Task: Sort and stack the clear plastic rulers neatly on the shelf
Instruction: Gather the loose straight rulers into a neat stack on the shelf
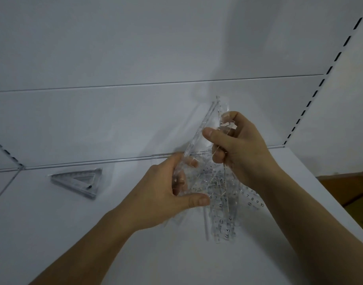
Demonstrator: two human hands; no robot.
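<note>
Both hands are lifted over the white shelf (94,233), holding clear plastic rulers. My left hand (162,194) grips the lower end of a clear ruler bundle (199,132) that tilts up to the right. My right hand (240,149) pinches the bundle's upper part between thumb and fingers. Under the hands a loose pile of clear straight rulers (223,214) with black numbers lies on the shelf. At the left lies a neat stack of clear triangular rulers (79,182), flat and apart from both hands.
The shelf's white back panel (135,58) rises behind the hands. A slotted upright (312,99) runs along the right side. Past the shelf's right edge, a brown floor and cardboard (353,194) show.
</note>
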